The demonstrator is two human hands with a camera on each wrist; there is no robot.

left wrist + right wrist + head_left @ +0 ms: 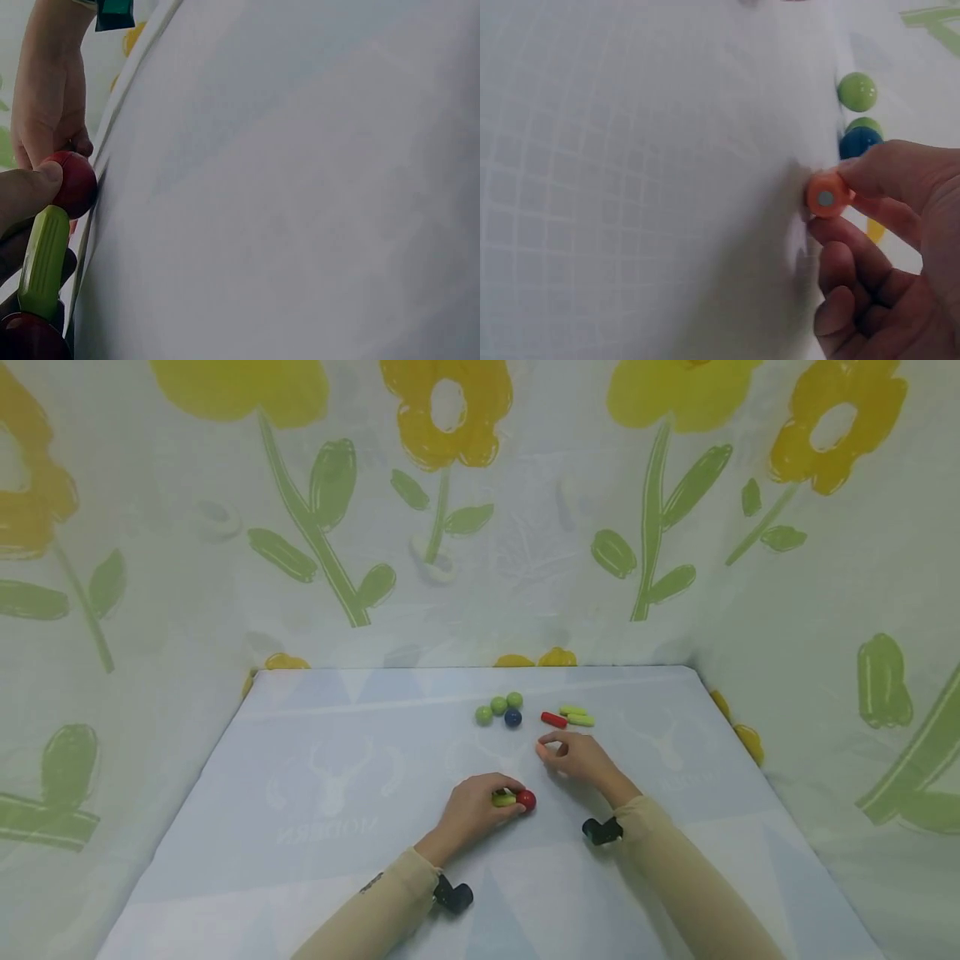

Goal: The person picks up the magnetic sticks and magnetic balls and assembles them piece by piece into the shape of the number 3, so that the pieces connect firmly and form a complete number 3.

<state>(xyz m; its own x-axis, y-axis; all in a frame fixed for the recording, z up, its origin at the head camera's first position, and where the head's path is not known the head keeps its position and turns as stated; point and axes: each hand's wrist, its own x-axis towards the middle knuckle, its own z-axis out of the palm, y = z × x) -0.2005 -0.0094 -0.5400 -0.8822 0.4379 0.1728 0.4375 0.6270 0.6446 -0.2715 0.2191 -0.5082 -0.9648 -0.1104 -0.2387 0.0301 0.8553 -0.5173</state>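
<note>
My left hand [474,802] holds a ribbed green rod [43,259] with a red ball [75,184] at one end. In the left wrist view the thumb presses on that ball, and a second dark red ball [31,339] sits at the rod's other end. Farther forward and to the right, my right hand [581,757] pinches an orange rod [826,180] between thumb and fingertips. The rod's round end, with a grey disc in its middle, faces the right wrist camera. Both hands are low over the white table.
Beyond the hands lie several green balls [483,715] and one dark blue ball [513,718]. To their right are a red rod [554,719] and two yellow-green rods [581,721]. A flower-printed cloth [525,568] encloses the table's back and sides.
</note>
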